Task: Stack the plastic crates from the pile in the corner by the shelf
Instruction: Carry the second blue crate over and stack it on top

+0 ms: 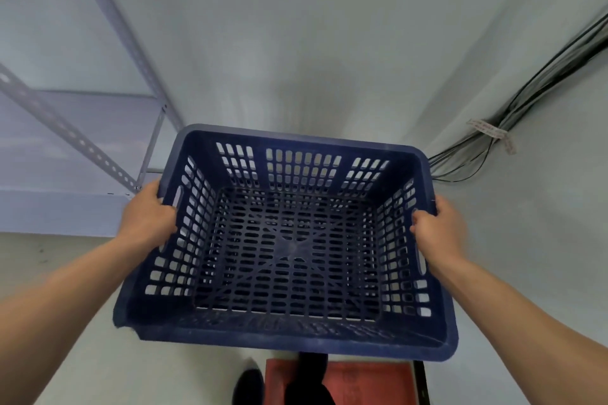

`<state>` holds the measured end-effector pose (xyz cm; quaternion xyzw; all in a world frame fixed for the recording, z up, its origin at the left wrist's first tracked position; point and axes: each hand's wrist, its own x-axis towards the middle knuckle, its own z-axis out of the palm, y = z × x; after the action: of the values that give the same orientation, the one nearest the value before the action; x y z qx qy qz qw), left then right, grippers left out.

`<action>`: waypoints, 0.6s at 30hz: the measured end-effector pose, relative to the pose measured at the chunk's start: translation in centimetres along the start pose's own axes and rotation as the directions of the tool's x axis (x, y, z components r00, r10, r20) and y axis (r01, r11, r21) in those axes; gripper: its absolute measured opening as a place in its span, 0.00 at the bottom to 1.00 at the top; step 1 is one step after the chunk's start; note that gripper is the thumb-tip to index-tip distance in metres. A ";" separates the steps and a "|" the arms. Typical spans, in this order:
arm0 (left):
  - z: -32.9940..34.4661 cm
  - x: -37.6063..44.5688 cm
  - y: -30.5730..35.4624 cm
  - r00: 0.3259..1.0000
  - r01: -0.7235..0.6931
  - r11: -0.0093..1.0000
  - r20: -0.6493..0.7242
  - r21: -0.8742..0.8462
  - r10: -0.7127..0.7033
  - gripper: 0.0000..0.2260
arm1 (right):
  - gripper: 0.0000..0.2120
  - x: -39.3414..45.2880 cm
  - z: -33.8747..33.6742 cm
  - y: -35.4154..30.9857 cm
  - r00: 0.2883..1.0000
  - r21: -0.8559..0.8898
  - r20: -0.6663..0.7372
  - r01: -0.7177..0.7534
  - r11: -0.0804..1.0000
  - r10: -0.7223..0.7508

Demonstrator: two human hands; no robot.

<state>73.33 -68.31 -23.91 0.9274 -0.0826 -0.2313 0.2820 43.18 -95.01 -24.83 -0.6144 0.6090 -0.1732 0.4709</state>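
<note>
Left hand [149, 215] grips the blue slotted crate's [286, 240] left rim. Right hand [439, 228] grips the opposite rim. Metal shelf [65, 148] beyond left hand.

Matt, perforated blue plastic crate [286, 240]; smooth painted, hole-punched metal shelf [65, 128] uprights.

Pale walls [329, 52] met in a corner straight ahead. A grey metal shelf unit [65, 154] with perforated uprights stood on the left. A bundle of black cables [539, 89] ran down the right wall, carrying a paper tag [493, 135]. The floor [158, 371] was light, with a red mat [368, 381] below.
</note>
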 end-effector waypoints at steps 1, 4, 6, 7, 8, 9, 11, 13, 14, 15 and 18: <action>0.0 0.0 0.2 1.000 0.003 1.000 -0.006 -0.004 -0.003 0.18 | 0.14 0.3 0.0 0.0 1.000 -0.005 0.003 0.002 1.000 -0.002; 0.4 0.1 0.5 1.000 0.021 0.999 -0.022 -0.037 -0.021 0.19 | 0.15 1.0 0.0 0.0 1.000 -0.018 0.023 -0.011 1.000 0.011; 0.6 0.1 0.7 0.999 0.028 0.999 -0.035 -0.033 -0.029 0.19 | 0.17 1.2 0.0 0.1 1.000 -0.034 0.029 -0.010 0.999 0.011; 0.7 0.2 0.8 0.999 0.032 0.999 -0.041 -0.035 -0.034 0.18 | 0.18 1.1 0.1 0.0 1.000 -0.035 0.027 -0.004 0.999 0.004; 0.7 0.2 0.9 0.998 0.033 0.999 -0.044 -0.043 -0.035 0.17 | 0.19 0.9 0.1 -0.1 1.000 -0.030 0.023 0.006 1.000 -0.005; 0.7 0.2 1.0 0.998 0.033 0.998 -0.045 -0.048 -0.035 0.17 | 0.20 0.9 0.1 -0.1 1.000 -0.026 0.018 0.013 1.000 -0.012; 0.6 0.4 1.3 0.998 0.011 0.999 -0.055 -0.044 -0.014 0.16 | 0.21 0.8 0.1 -0.2 1.000 -0.024 0.013 0.015 1.000 -0.015; 0.5 0.8 1.7 0.998 -0.011 1.000 -0.059 -0.024 0.010 0.16 | 0.22 1.0 0.2 0.0 1.000 -0.031 0.001 0.009 0.999 -0.009; 0.4 1.0 1.9 0.999 -0.013 1.000 -0.053 -0.021 0.012 0.17 | 0.22 1.0 0.3 -0.1 1.000 -0.037 -0.002 0.007 0.999 -0.007; 0.3 1.3 1.9 0.999 -0.007 1.000 -0.044 -0.023 0.006 0.17 | 0.22 1.0 0.4 0.0 1.000 -0.041 -0.003 0.004 0.999 -0.004; 0.3 2.0 1.8 1.000 -0.008 1.000 -0.012 -0.002 0.007 0.17 | 0.21 1.1 0.5 -0.1 1.000 -0.025 0.001 -0.003 1.000 0.003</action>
<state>74.90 -70.51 -23.82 0.9281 -0.0841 -0.2249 0.2845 43.87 -95.85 -25.39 -0.6194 0.6117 -0.1648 0.4637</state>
